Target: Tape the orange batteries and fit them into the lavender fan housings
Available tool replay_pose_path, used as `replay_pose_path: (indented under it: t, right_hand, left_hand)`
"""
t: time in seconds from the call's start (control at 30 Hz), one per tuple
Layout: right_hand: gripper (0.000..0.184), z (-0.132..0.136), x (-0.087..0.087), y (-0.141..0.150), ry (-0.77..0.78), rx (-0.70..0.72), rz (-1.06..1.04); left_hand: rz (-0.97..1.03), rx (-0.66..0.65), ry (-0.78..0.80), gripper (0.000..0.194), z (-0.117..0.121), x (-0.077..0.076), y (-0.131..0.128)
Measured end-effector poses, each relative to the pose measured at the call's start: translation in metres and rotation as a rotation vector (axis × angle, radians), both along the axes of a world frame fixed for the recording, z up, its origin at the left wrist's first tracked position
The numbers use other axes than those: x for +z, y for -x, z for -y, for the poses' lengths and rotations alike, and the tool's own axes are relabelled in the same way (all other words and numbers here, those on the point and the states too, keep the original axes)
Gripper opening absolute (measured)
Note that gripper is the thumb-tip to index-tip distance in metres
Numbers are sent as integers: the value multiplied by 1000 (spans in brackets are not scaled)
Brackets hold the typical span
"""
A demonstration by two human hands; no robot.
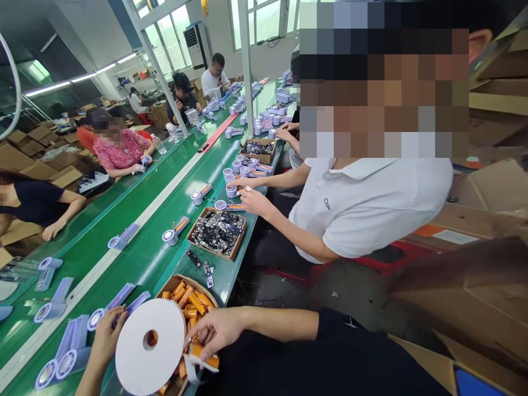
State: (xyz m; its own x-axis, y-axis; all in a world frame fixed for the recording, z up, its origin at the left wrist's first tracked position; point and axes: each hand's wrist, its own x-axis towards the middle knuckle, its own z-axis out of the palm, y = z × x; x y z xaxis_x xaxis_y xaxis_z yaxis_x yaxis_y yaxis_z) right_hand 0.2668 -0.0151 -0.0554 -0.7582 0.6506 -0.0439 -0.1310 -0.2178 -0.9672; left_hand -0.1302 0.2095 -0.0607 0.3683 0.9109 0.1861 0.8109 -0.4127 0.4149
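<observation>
Right hand (216, 333), lower centre of my feed: pinching one orange cell (212, 361), a white strip (192, 369) hanging beneath it. Left hand (106, 335), lower left: fingers bent beside a lavender fan (96, 319) (I cannot tell whether it grips anything). White reel (165, 330), one: between both hands, overlapping a cardboard box (209, 292) of orange cells, bottom centre, on the green tabletop (224, 272).

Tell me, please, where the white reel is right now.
In the head view, the white reel is at the bottom, left of centre, between the wearer's left hand and right hand, partly hiding the cardboard box of orange cylinders.
</observation>
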Motion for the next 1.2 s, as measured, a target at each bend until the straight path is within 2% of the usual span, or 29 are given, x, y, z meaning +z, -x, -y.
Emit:
replay_pose_path:
  t: [0.07, 0.2, 0.37, 0.53, 0.6, 0.67, 0.77, 0.8, 0.87, 0.93, 0.97, 1.03, 1.07, 1.13, 1.2]
  right_hand:
    - [73, -1, -3, -2, 6, 2, -9]
    - [86, -3, -14, -2, 92, -7, -33]
    - [89, -1, -25, -5, 128, -18, -48]
    - [83, -1, -32, -6, 196, -71, -138]
    - [80, -5, -35, -4, 229, -89, -185]
    - [76, -8, -35, -3, 248, -68, -223]
    - [74, -1, -24, -9, 225, -18, -258]
    - [76, 3, -17, -14, 207, -25, -272]
    - [80, 6, 1, -27, 160, -104, -306]
    - [79, -12, 21, -41, 94, -296, -332]
    - [77, -30, 29, -45, 42, -420, -331]
    - [70, -80, 42, -43, -87, -649, -258]
    - [65, -108, 46, -38, -166, -718, -188]
    - [49, -160, 50, -23, -328, -769, 44]
    - [37, -198, 50, -8, -479, -707, 389]
  left_hand:
    - [-40, -18, -8, 83, 1, 1, -9]
    - [-105, -20, -22, 77, 3, 0, -22]
    - [-68, -31, -16, 68, 4, 1, -29]
    - [-52, 92, 27, 56, 12, 4, -40]
    - [-61, 155, 56, 55, 18, 11, -48]
    - [-66, 193, 48, 54, 25, 24, -60]
    - [-118, 104, -39, 47, 36, 52, -89]
    - [-180, 18, -31, 45, 37, 61, -101]
    - [-207, -13, 22, 39, 30, 71, -126]
    - [-229, -30, 97, 31, 10, 68, -146]
    - [-236, -48, 138, 26, -4, 61, -152]
    - [-242, -82, 205, 20, -31, 44, -158]
    - [-242, -99, 231, 16, -43, 35, -161]
    - [-241, -125, 261, 15, -57, 19, -165]
    - [-237, -152, 272, 18, -63, 9, -169]
